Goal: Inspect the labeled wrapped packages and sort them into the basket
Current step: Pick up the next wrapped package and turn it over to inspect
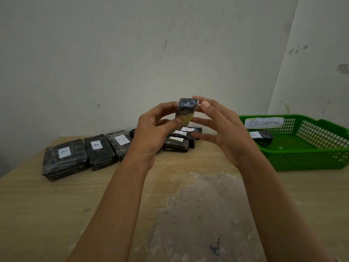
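A small black wrapped package (pixel 186 108) with a tan tape patch stands upright in the air above the table. My left hand (pixel 153 133) pinches its lower left side and my right hand (pixel 219 127) pinches its top right corner with thumb and forefinger. Below it, several black wrapped packages with white labels lie along the table's back: one marked 8 (pixel 65 159), one marked A (pixel 99 152), another (pixel 120 143) beside it, and a pile (pixel 177 142) behind my hands. A green basket (pixel 309 157) labelled ABNORMAL at the right holds one package marked A (pixel 262 138).
The wooden table (pixel 94 205) has a worn grey patch in the middle front. A plain wall stands right behind the packages and basket.
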